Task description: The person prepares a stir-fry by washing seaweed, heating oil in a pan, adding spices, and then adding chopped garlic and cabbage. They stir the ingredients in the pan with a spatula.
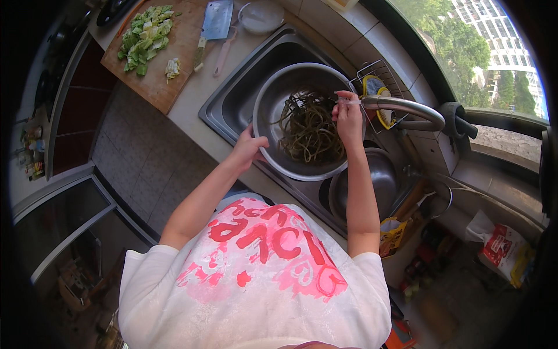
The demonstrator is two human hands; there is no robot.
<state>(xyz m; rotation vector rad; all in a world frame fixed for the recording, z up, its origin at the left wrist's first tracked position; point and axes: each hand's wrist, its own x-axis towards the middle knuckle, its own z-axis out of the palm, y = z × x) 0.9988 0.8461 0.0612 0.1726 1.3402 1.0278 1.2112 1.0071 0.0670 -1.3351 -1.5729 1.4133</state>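
A wide stainless steel bowl (268,102) sits over the sink basin, tilted slightly. Inside it lies a tangle of long greenish-brown strands (311,135), which look like kelp strips. My left hand (250,148) holds the bowl's near left rim, thumb on top. Over the bowl's right side, my right hand (348,118) is raised with bent fingers at the end of the curved metal faucet (405,107). A pale, clear streak shows between these fingers and the spout; whether it is water or a nozzle, I cannot tell.
Left on the counter, a wooden cutting board (174,87) bears chopped cabbage (148,37). A cleaver (216,22), a pink-handled peeler (223,54) and a covered bowl (261,17) lie beside the double sink (235,83). A metal basin (338,196) fills the right basin; a wire rack (386,72) holds sponges.
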